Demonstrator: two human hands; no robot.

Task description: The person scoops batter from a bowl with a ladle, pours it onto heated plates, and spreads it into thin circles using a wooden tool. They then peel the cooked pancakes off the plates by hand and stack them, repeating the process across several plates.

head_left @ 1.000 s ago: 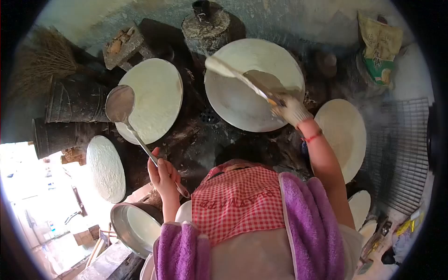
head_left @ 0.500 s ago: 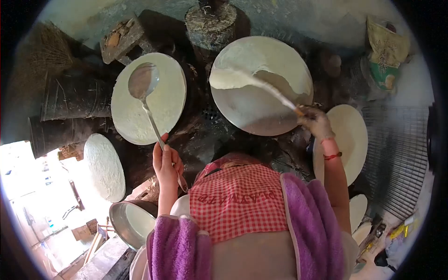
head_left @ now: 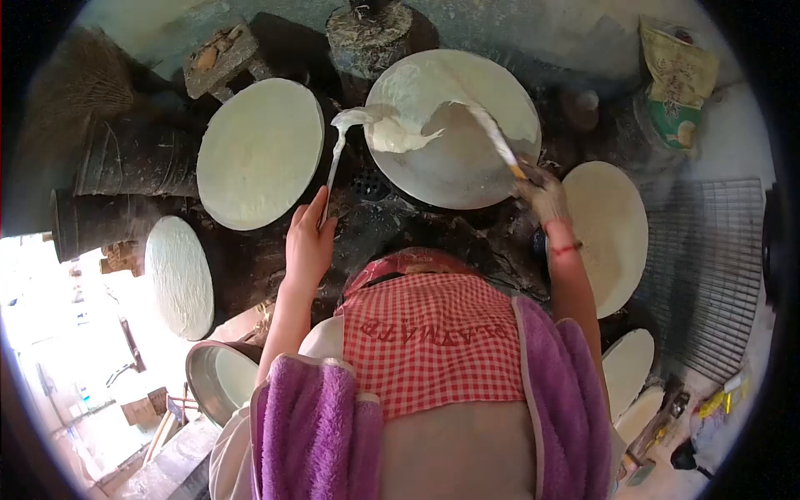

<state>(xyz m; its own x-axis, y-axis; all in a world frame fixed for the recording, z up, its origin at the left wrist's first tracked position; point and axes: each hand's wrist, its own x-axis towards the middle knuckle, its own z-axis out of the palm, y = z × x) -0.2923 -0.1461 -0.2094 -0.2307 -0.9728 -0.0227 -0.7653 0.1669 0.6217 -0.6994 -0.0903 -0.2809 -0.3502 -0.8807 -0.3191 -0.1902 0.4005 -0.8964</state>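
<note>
In the head view my left hand (head_left: 310,246) grips the handle of a metal ladle (head_left: 337,158). The ladle's bowl, coated with pale batter, is tipped at the left edge of the large round griddle (head_left: 475,171). Creamy batter (head_left: 400,137) lies on that griddle's left and far parts, while its near part is bare. Closed around an orange handle end, my right hand (head_left: 546,198) holds a long batter-coated spatula (head_left: 493,133). Its far end lies in the batter, and its tip is hard to make out.
A griddle with a pale sheet (head_left: 260,154) sits left, another round pale sheet (head_left: 604,237) right. Further left are a whitish round sheet (head_left: 179,279) and a metal basin (head_left: 200,379). A wire rack (head_left: 708,267) leans at right beneath a bag (head_left: 679,79).
My left hand has brought the ladle from above the left griddle rightward to the back griddle's edge. The spatula has swung to the far side, and the batter's outline has shifted.
</note>
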